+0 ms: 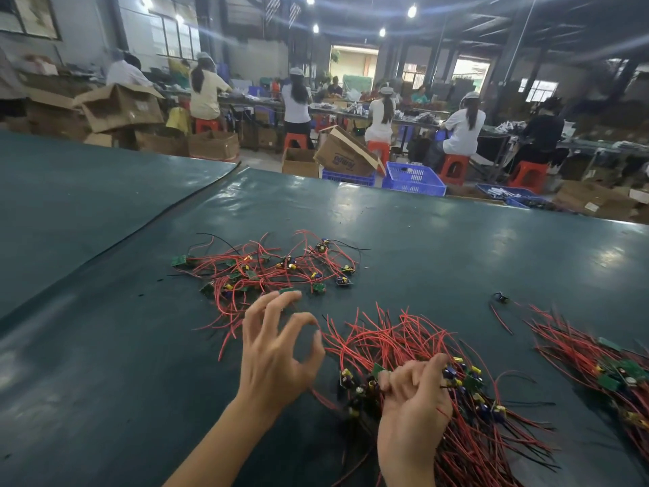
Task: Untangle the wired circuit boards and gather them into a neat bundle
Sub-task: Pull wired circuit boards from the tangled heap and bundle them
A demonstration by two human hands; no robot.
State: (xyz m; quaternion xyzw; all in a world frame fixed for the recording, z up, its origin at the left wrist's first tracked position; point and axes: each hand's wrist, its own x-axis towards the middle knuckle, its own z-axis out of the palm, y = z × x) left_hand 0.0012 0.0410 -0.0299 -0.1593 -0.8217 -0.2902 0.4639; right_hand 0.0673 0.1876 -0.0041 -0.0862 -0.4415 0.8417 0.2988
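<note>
Mid-gather. Gripping near bundle (404, 342) with right hand (414, 413); reaching toward far tangle (267, 268) with left hand (277, 353), fingers (274, 309) spread, empty. Next: tease one board (319, 288) free, gently.

One camera, on the person's head, faces forward and down. The left hand (277, 356) and right hand (414, 416) are close below it, the workshop (351, 40) far behind.

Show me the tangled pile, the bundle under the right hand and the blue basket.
tangled pile (267, 272), head view, red wires near its middle.
bundle (472, 381), head view, a green board.
blue basket (414, 188), head view, front wall.
</note>
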